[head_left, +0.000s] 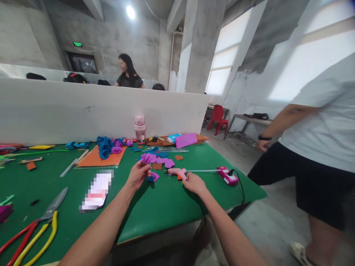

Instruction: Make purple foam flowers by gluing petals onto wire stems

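My left hand [138,174] is closed in a pinch on a purple paper flower [148,158], held just above the green table. In my right hand [195,183] is the handle of a pink hot glue gun [176,172], its nozzle pointing left toward my left hand. A long clear glue stick [203,170] sticks out of the gun's back. Purple paper petals [168,162] and a brown paper piece [157,166] lie behind the two hands. Under my left hand rests a small blue and purple paper piece [154,177], partly hidden.
A magenta power box [227,176] with a black cable sits at right. Left are a phone [97,190], large shears [52,207] and orange sheets [95,162] bearing blue and purple flowers. A pink bottle [140,129] stands by the white partition [105,111]. A person [321,122] is at right.
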`<state>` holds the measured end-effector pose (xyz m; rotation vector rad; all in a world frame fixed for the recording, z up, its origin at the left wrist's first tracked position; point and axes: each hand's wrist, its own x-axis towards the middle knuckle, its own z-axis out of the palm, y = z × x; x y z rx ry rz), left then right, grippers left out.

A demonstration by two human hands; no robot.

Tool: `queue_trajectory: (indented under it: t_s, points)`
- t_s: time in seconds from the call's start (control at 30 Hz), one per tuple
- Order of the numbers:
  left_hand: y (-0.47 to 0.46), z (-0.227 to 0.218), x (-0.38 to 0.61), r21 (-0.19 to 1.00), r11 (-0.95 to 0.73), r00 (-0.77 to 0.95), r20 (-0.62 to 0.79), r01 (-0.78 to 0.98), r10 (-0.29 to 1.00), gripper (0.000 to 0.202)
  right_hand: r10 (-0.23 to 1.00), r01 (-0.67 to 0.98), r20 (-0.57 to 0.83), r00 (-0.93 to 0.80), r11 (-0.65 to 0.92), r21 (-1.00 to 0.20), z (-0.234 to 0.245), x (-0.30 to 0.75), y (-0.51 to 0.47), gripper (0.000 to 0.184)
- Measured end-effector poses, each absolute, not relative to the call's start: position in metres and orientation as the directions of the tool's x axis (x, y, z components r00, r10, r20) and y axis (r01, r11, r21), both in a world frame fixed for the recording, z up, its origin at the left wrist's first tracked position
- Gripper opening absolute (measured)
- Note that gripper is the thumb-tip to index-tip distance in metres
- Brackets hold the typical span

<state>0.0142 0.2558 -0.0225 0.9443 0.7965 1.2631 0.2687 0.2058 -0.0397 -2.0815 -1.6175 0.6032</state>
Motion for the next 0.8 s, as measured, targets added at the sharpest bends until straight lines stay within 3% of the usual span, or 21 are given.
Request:
queue_trajectory:
  t_s: [0.13,0.2,0.27,0.33,0.4,0.5,0.63,0.8]
  points:
    - [0.258,-0.025,0.012,0.903,0.039,0.142,0.024,-0.428,0.99,0.029,0.971,0.642,-0.095,0.221,-0.218,-0.735,-0.037,0.269,0.205,0.011]
    - [0.26,-0.025,0.012,0.901,0.037,0.131,0.023,-0.432,0.991,0.03,0.97,0.39,-0.07,0.234,-0.16,-0.907,-0.034,0.267,0.198,0.013]
    - [0.26,-0.026,0.012,0.901,0.04,0.125,0.016,-0.433,0.992,0.03,0.97,-0.023,-0.065,0.235,-0.061,-0.998,-0.029,0.264,0.19,0.019]
    - [0.26,-0.025,0.012,0.9,0.043,0.126,0.013,-0.434,0.992,0.03,0.984,-0.361,-0.131,0.117,-0.081,-0.929,-0.023,0.261,0.183,0.022]
    - [0.259,-0.024,0.012,0.9,0.047,0.131,0.011,-0.433,0.991,0.03,0.981,-0.52,-0.182,-0.067,-0.19,-0.833,-0.017,0.257,0.179,0.021]
    - [0.257,-0.023,0.012,0.899,0.048,0.14,0.014,-0.434,0.99,0.03,0.971,-0.522,-0.182,-0.153,-0.235,-0.82,-0.011,0.248,0.176,0.032]
    - [0.257,-0.024,0.011,0.898,0.04,0.148,0.028,-0.439,0.989,0.03,0.995,-0.375,-0.085,-0.05,-0.097,-0.922,-0.006,0.232,0.173,0.039]
    - [0.254,-0.021,0.013,0.896,0.035,0.153,0.037,-0.442,0.987,0.032,0.998,-0.22,0.04,-0.04,0.031,-0.975,-0.007,0.221,0.172,0.045]
